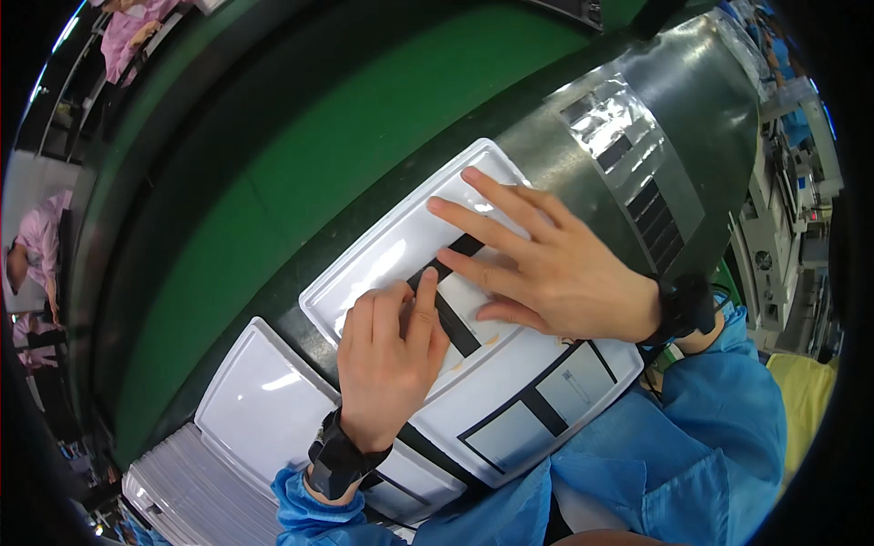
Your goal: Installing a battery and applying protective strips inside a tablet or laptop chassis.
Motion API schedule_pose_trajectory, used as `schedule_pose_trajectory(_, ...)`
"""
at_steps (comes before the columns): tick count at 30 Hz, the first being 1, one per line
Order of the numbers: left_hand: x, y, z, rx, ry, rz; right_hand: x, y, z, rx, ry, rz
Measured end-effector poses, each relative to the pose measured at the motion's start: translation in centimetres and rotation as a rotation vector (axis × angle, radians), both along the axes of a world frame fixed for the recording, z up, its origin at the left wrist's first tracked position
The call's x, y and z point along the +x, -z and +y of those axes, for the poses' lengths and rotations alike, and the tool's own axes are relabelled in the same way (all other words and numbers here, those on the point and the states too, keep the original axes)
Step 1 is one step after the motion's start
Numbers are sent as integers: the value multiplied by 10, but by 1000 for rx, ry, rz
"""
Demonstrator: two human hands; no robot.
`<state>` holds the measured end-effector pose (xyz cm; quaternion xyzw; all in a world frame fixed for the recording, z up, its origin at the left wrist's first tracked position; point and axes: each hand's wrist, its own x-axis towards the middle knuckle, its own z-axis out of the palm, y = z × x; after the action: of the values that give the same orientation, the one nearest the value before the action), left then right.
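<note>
A glossy white plastic panel [360,271] with raised edges lies on the bench before me, with black strips [458,329] forming a frame on it. My left hand [387,364] rests on its near-left part, the index fingertip touching a black strip and the other fingers bent against the panel. Fingers spread, my right hand [569,278] lies over the panel's right part, fingertips on the white surface and near the upper strip. Between the hands, small yellowish tabs [492,340] show at the strip's end. Closer to my body sits another white panel [462,411] with black strips and pale rectangles.
To the left are a plain white panel [264,387] and a stack of white panels [187,487]. A film sheet with black strips [654,223] lies on the dark bench [537,127] at the right. Beyond runs a green belt [273,173]. Workers in pink [44,232] are farther left.
</note>
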<state>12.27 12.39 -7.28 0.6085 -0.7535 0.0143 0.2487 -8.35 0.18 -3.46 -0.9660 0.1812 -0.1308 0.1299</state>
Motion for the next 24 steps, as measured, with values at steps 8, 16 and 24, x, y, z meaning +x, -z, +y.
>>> schedule_pose_trajectory(8,-2,-4,-2,-3,20,11,-44,-1,-3,-99,162,49)
schedule_pose_trajectory(16,-5,-8,2,36,2,-28,-158,-2,-44,-39,781,-203)
schedule_pose_trajectory(24,-7,-5,2,-60,-58,89,-200,32,-55,-22,998,-51)
